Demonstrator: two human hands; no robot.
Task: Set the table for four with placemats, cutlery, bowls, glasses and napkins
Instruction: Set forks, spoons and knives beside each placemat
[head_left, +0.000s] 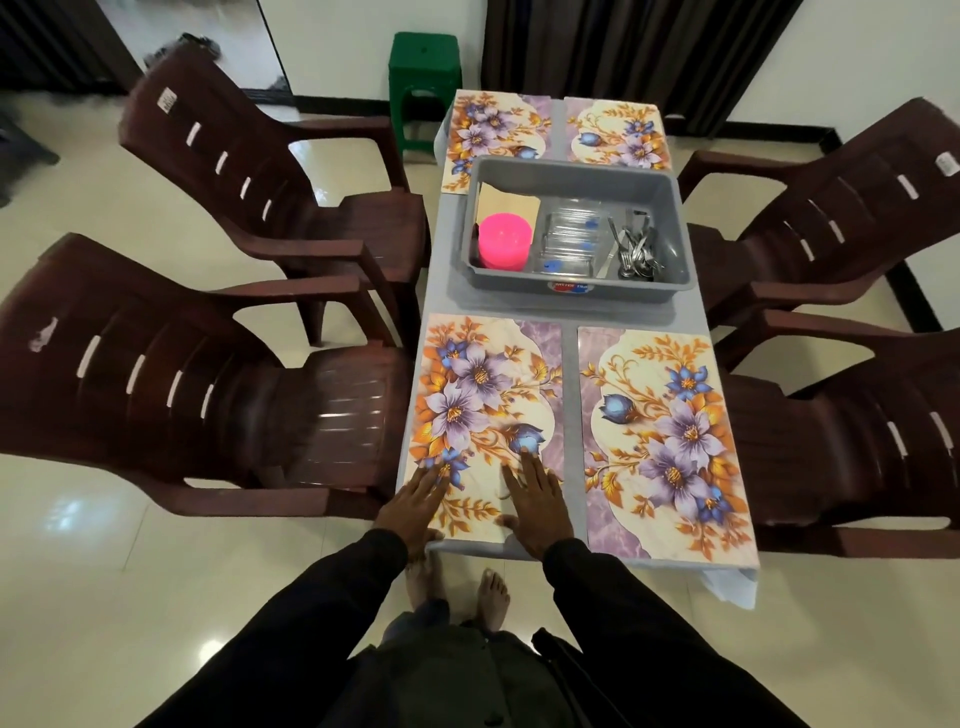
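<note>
Left grip (415, 499) open, fingers straight, lying flat on the near-left placemat (483, 395) at its near-left corner. Right grip (537, 506) also open and flat, palm down on the same placemat, just beside the left one, fingertips at a blue flower print. Both wrists in dark sleeves cross the near worktop (570, 389) edge.

Four floral placemats are on the grey worktop: near-left under the hands, near-right placemat (660, 431) just beside it with a narrow strip between them, far-left placemat (488, 130) and far-right placemat (618, 132) at the far end.

Grey tub (571, 291) sits mid-worktop between the near and far pairs, overlapping the far-left mat's near edge. Inside it: pink bowls (505, 241) stacked upside down at left, clear glasses (569, 239) lying in the middle, cutlery (636, 249) heaped at right. A tan flat sheet (511, 200) leans behind the bowls; cannot tell if it is napkins.

Brown plastic chairs (260, 208), two per side. Green stool (425, 78) beyond the far end. Bare feet (493, 597) on the tiled floor below.
</note>
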